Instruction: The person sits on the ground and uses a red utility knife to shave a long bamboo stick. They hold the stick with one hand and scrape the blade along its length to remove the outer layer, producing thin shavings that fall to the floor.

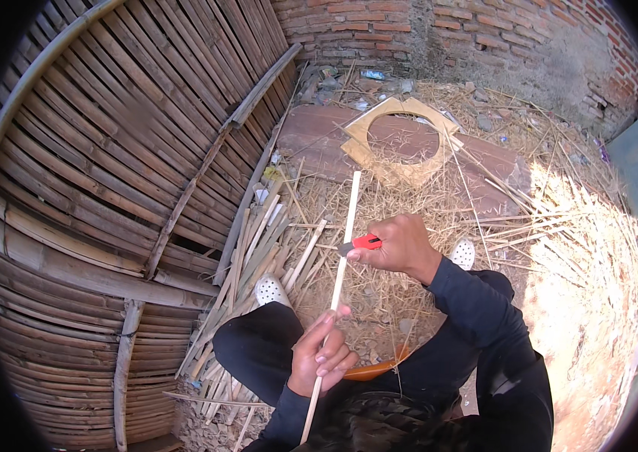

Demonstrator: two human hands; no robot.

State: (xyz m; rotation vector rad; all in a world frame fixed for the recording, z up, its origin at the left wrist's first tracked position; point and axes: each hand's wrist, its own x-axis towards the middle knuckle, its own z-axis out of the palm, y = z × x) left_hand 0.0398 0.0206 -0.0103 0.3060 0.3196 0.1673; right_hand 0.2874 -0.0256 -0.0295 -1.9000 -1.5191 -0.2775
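A long pale strip, likely split bamboo [348, 226], slants up and away from my lap. My left hand [322, 354] is closed round its lower part, fingers wrapped over it. Higher up, my right hand [398, 245] grips a red-handled utility knife [366, 242]. The knife's dark front end lies across the strip at about its middle, seemingly touching it. Past the strip's far tip, a square wooden board with a large round hole [360, 151] lies on the ground.
Bamboo slats [240, 264] are piled along a bamboo-slat wall [108, 135] on the left. A flat brown board [311, 139] lies beneath the holed one. Shavings and straw [379, 279] cover the ground, and a brick wall [499, 38] closes the back. My white clogs [270, 290] flank the work.
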